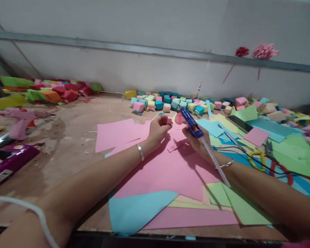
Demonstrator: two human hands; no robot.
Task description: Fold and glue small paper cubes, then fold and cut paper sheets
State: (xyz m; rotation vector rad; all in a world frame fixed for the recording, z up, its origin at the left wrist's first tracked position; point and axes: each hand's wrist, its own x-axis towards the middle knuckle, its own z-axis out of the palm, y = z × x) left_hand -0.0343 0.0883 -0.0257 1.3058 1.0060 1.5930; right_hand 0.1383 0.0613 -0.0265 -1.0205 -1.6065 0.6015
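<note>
My left hand [158,130] is closed in a pinch on a small pink paper piece [169,120], which looks like a little folded box. In my right hand [200,143] is a blue hot glue gun [189,120], its tip pointing up and left and a clear glue stick [214,160] sticking out of its back end. Between the two hands, near the tip, another pink paper box [179,118] is partly hidden by the gun. Both hands hover over large pink paper sheets [157,175]; a small cut strip lies on them.
Colourful paper boxes [166,100] line the back. To the left are a pink glue gun [20,122] and a purple power strip [14,162]. Scissors [270,151], a pen [232,137], a phone [239,123] and black cable lie right. A white cable [28,205] crosses my left arm.
</note>
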